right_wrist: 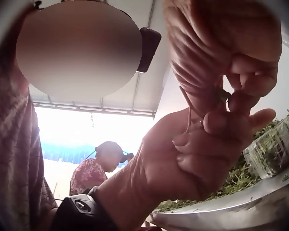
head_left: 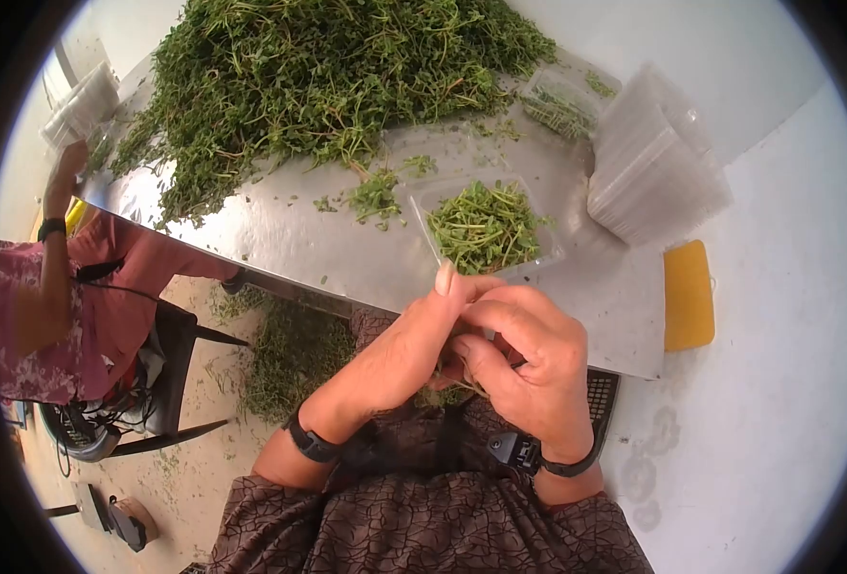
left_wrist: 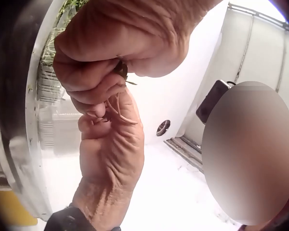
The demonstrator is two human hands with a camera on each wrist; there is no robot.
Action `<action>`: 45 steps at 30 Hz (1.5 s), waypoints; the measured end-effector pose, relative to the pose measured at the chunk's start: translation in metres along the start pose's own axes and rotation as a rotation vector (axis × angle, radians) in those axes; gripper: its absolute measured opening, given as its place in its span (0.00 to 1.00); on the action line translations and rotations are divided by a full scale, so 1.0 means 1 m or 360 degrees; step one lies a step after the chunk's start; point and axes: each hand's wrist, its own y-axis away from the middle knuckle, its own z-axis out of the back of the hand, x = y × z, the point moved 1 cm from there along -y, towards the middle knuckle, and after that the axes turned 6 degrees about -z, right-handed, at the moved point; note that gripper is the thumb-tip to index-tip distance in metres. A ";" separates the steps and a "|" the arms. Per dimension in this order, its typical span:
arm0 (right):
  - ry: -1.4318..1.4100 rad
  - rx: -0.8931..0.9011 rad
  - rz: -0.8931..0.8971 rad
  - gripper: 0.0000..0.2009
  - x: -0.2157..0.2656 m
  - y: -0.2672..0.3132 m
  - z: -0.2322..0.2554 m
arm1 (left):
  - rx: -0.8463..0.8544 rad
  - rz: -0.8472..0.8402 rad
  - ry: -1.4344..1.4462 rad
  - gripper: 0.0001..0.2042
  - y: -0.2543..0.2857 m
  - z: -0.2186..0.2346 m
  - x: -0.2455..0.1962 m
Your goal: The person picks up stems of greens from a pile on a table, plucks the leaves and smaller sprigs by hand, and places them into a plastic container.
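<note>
Over the near edge of the table my two hands meet, fingers bent around a thin leafy sprig [left_wrist: 121, 71]. My left hand [head_left: 400, 349] grips it from one side, its thumb pointing up toward the container. From the other side my right hand [head_left: 538, 373] pinches the sprig between thumb and fingers. Pale bare stems [right_wrist: 189, 115] stick out beside the fingers in the right wrist view; most of the sprig is hidden in the hands. Just beyond them sits a clear plastic container [head_left: 550, 254] filled with cut green sprigs [head_left: 486, 225].
A large heap of greens [head_left: 337, 77] covers the back of the metal table [head_left: 289, 244]. Another filled container [head_left: 557, 107] and a stack of clear containers [head_left: 655, 163] stand at right, near a yellow board [head_left: 689, 297]. Someone [head_left: 45, 316] sits at left. Greens [head_left: 294, 359] lie below the table.
</note>
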 end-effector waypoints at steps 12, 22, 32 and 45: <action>-0.0623 -0.0086 -0.0408 0.02 -0.003 0.004 0.003 | 0.0145 0.0051 0.0463 0.21 0.002 0.008 0.008; -0.0613 -0.0339 -0.0564 0.03 -0.012 0.006 0.002 | -0.0089 0.0001 0.0352 0.09 0.002 0.015 0.013; 0.0464 -0.0367 0.0521 0.13 -0.003 0.007 0.019 | -0.0133 -0.0059 0.0352 0.07 0.000 0.018 0.012; 0.0857 -0.0121 0.0584 0.16 -0.017 0.011 0.018 | 0.0035 0.0034 0.0459 0.06 0.004 0.015 0.015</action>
